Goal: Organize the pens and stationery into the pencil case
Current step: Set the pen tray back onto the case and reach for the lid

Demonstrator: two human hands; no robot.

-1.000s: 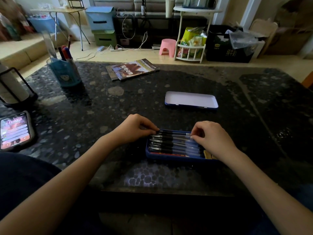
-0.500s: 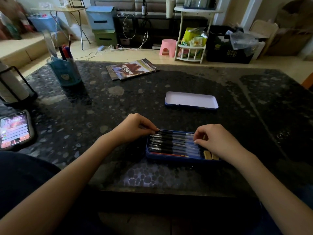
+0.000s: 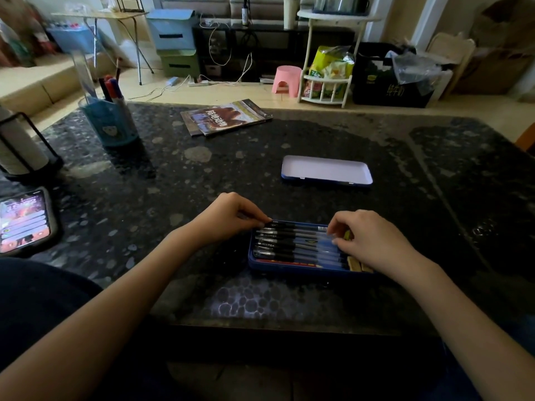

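Observation:
A blue pencil case (image 3: 289, 269) lies open near the table's front edge, filled with several black-capped pens (image 3: 292, 241) laid side by side and a red pencil along its near wall. My left hand (image 3: 228, 217) pinches the cap end of the farthest pen at the case's left end. My right hand (image 3: 373, 238) rests with curled fingers on the right ends of the pens. Tan erasers (image 3: 356, 266) show at the case's near right corner, partly under my right hand. The case's lid (image 3: 327, 170) lies upturned, white inside, farther back on the table.
A blue pen cup (image 3: 111, 123) with markers and a ruler stands at the back left. A magazine (image 3: 225, 117) lies at the back centre. A lit phone (image 3: 24, 221) rests at the left edge, behind it a paper roll in a black holder (image 3: 20, 146).
My right hand has slid a little to the right along the pens, uncovering more of them and a yellow bit under its fingers. My left hand has stayed on the far pen's cap.

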